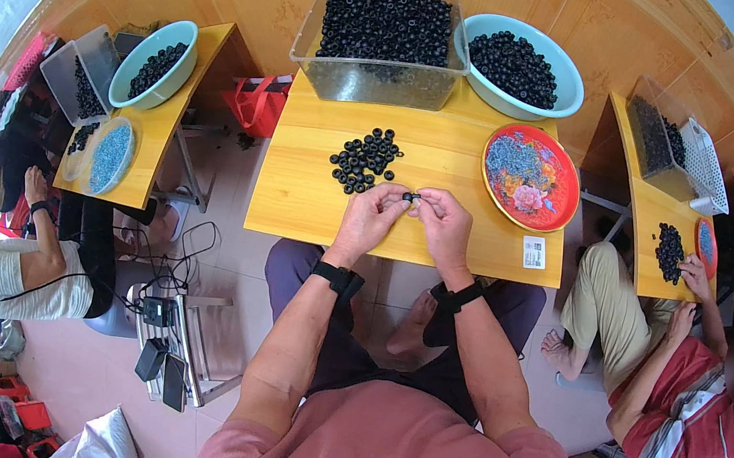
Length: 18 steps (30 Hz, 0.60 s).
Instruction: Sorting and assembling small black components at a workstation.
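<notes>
My left hand point(369, 218) and my right hand point(442, 224) meet over the near edge of the yellow wooden table point(293, 207). Pinched between their fingertips is a small black round part point(409, 196); any finer piece in the fingers is too small to make out. Just beyond my left hand lies a loose pile of black round parts point(361, 162), some showing a hole. To the right of my right hand sits a red flowered tray point(557, 207), with many small blue-grey pieces point(512, 159) heaped on its left side. Both wrists wear black straps.
At the table's back stand a clear plastic bin point(376, 87) and a light-blue basin point(570, 90), both filled with black parts. A white label point(534, 253) is at the front right corner. People work at side tables; a metal stool point(183, 344) with cables stands left.
</notes>
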Available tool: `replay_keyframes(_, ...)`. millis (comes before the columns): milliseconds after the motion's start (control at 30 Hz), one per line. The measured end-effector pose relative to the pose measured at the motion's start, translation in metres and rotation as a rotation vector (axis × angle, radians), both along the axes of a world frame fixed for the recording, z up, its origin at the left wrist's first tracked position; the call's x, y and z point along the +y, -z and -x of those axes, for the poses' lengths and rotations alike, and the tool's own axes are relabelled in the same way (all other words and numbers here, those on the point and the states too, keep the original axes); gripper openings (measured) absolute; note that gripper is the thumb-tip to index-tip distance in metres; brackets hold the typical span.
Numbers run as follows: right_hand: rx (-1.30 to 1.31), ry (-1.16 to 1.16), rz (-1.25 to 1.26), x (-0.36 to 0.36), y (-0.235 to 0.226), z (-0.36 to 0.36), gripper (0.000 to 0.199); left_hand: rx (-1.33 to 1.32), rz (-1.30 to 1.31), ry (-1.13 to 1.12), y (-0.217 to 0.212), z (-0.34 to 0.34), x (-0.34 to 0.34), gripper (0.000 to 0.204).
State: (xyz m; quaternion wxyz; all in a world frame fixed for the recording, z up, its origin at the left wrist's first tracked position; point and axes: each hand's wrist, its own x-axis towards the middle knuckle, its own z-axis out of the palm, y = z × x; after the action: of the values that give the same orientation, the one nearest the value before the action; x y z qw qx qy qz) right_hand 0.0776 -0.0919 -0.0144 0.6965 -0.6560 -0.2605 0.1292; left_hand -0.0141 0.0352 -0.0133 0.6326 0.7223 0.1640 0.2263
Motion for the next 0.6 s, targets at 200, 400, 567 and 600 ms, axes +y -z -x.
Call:
replay_keyframes(200,0.02,0.055,0.014,-0.004,-0.005,0.003,0.011,0.114,-0.089,0.001,-0.016,0.004,-0.004,0.018)
replay_keyframes(400,-0.201,0.08,0.076,-0.004,-0.007,0.005,0.008,0.079,-0.06,0.013,-0.014,0.004,-0.003,0.019)
replay_keyframes(567,-0.283,0.079,0.126,-0.003,-0.006,0.003,0.009,0.051,-0.082,0.007,-0.011,0.003,-0.002,0.018)
replay_keyframes(600,-0.287,0.074,0.135,-0.004,-0.005,0.001,0.009,0.049,-0.094,0.013,-0.01,0.002,-0.002,0.017)
